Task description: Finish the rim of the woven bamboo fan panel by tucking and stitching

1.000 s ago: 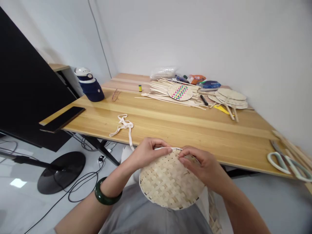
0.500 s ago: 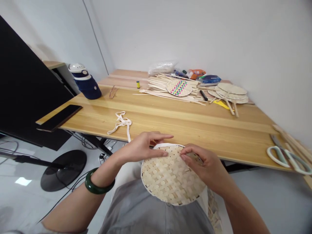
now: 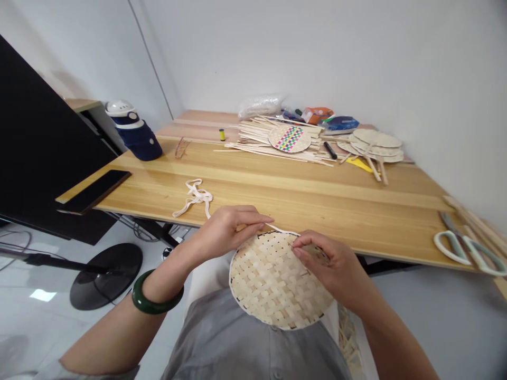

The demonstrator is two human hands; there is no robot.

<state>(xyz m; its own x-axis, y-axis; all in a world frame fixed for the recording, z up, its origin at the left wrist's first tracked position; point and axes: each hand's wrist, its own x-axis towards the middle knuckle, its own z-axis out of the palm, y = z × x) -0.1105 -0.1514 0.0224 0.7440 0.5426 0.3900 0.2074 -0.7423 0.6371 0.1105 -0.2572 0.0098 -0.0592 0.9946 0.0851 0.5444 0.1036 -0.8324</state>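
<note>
A round woven bamboo disc (image 3: 273, 282) rests over my lap at the near edge of the wooden table (image 3: 301, 200). My left hand (image 3: 227, 229), with a green bangle on its wrist, pinches a thin white edging strip (image 3: 277, 229) and holds it lifted off the disc's upper rim. My right hand (image 3: 328, 269) grips the disc's upper right edge, thumb and fingers pressed together on the weave.
A loose white ribbon (image 3: 196, 198) lies left of my hands. Far back sit bamboo strips (image 3: 273, 148), a coloured woven disc (image 3: 289, 138) and several finished fans (image 3: 376, 145). Scissors (image 3: 465, 248) lie at the right edge. A black monitor (image 3: 43, 148) stands left.
My left hand has drawn the white strip up and away from the disc's rim. The disc has tilted slightly while my right hand stayed on its edge.
</note>
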